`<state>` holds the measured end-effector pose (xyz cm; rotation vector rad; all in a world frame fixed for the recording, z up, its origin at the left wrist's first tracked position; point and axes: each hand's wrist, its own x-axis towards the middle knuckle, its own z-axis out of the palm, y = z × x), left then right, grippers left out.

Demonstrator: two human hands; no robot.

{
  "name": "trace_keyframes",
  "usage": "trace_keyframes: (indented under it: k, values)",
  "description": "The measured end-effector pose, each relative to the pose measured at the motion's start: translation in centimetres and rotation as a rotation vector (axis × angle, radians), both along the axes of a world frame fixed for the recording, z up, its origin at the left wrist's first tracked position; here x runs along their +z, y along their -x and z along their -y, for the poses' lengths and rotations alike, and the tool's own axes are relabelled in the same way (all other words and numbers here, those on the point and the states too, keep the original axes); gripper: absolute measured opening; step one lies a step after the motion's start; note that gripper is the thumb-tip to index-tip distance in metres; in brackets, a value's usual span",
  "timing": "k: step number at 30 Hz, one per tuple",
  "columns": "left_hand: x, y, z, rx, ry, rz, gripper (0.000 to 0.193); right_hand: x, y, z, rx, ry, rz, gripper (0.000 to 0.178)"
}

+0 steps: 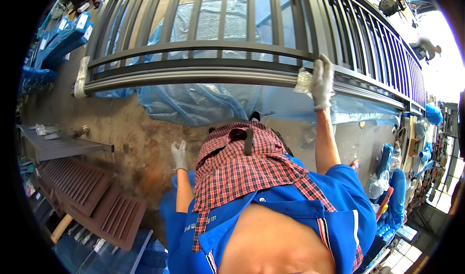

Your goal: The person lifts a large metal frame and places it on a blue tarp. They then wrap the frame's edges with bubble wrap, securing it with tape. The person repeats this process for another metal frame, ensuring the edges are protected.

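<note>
A dark grey metal railing [223, 51] with many upright bars stretches across the view in front of me. My right hand [321, 83], in a pale work glove, grips its lower edge, with the fingers reaching up over the rail. Clear bubble wrap [303, 82] is wrapped around the lower rail right beside that hand. Another wrapped band [81, 78] covers the rail's left end. My left hand [179, 155], also gloved, hangs low beside my checked apron [247, 172]. Its fingers are apart, and it holds nothing.
Blue plastic film [193, 102] lies under and behind the railing. To the left are brown slatted panels [109, 201] and a grey bench-like surface [63, 145]. Blue-wrapped bundles [63, 39] are stacked at the far left, and more wrapped pieces [397, 196] stand at the right.
</note>
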<state>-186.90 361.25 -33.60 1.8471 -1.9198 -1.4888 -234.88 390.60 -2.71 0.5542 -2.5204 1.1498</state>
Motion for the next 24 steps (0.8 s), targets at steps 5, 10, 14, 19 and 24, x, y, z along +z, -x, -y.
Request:
trace_keyframes:
  k: [5, 10, 14, 19, 24]
  values:
    - [-2.9, -8.3, -2.8, 0.214, -0.181, -0.258, 0.048, -2.5, -10.8, 13.8, 0.459, -0.088, 0.141, 0.035]
    - [-3.8, -11.8, -2.3, 0.279, -0.137, -0.233, 0.048, -4.4, -20.9, 22.4, 0.974, -0.257, 0.333, 0.038]
    - [-2.9, -11.3, -2.6, 0.584, -0.219, -0.407, 0.05, -5.5, -24.1, 27.2, 1.266, -0.439, 0.376, 0.043]
    - [-2.3, -12.1, -3.4, 0.599, -0.214, -0.465, 0.042, -5.7, -26.4, 34.2, 1.447, -0.601, 0.358, 0.046]
    - [-2.0, -13.3, -1.8, 0.569, -0.336, -0.393, 0.033, -5.8, -29.4, 41.6, 1.584, -0.632, 0.346, 0.041]
